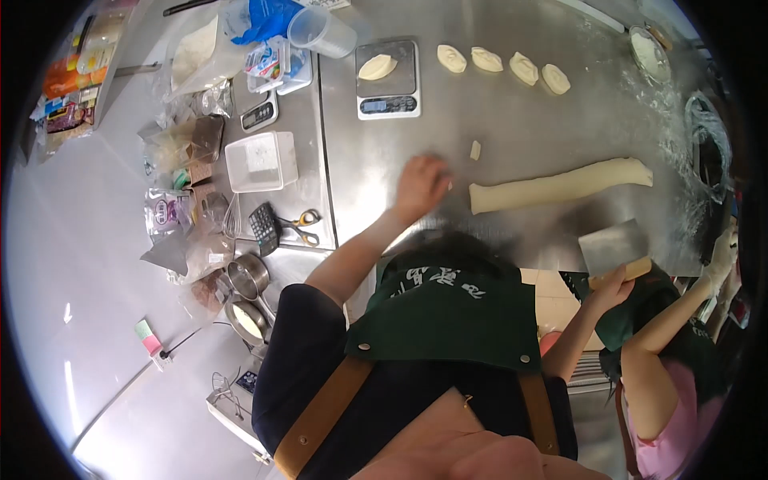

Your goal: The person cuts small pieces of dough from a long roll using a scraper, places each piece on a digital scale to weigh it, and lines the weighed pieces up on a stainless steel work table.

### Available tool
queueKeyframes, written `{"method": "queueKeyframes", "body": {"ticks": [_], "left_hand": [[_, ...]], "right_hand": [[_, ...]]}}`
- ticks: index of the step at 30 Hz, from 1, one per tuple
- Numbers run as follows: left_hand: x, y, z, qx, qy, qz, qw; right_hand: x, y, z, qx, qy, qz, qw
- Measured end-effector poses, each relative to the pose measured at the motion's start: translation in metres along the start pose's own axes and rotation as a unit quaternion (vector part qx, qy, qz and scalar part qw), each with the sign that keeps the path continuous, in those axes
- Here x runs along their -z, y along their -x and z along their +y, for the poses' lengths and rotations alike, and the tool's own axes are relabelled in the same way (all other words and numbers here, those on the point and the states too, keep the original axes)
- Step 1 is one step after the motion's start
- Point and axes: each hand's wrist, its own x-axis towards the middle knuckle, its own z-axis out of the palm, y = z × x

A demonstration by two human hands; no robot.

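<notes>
My right hand grips the wooden handle of a bench scraper, its metal blade raised by the table's front edge. My left hand is over the steel worktable with its fingers curled down, slightly blurred. A tiny pale bit shows at its fingertips; whether they hold it is unclear. To the right of that hand lies a long dough log, with a small dough scrap above its left end. One cut dough piece rests on a digital kitchen scale. Several dough pieces sit in a row farther right.
A white plastic tub, scissors, a calculator and a whisk lie at left. A clear plastic cup stands at the back. At far right are a bowl of flour and a co-worker's arm.
</notes>
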Motion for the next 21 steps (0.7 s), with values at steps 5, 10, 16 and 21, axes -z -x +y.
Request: {"method": "queueKeyframes", "body": {"ticks": [5,10,16,21], "left_hand": [[0.009,0.001,-0.023,0.079,-0.018,-0.027,0.996],[-0.027,0.004,0.015,-0.047,0.017,-0.057,0.997],[-0.043,0.046,0.041,-0.135,0.075,-0.113,0.982],[-0.042,0.042,0.020,-0.095,0.058,-0.051,0.992]], "right_hand": [[-0.053,0.029,-0.014,0.099,-0.014,-0.108,0.989],[-0.101,0.106,-0.059,0.108,-0.058,-0.202,0.972],[-0.101,0.136,-0.058,0.119,0.012,-0.222,0.968],[-0.099,0.144,-0.054,0.102,0.012,-0.226,0.969]]}}
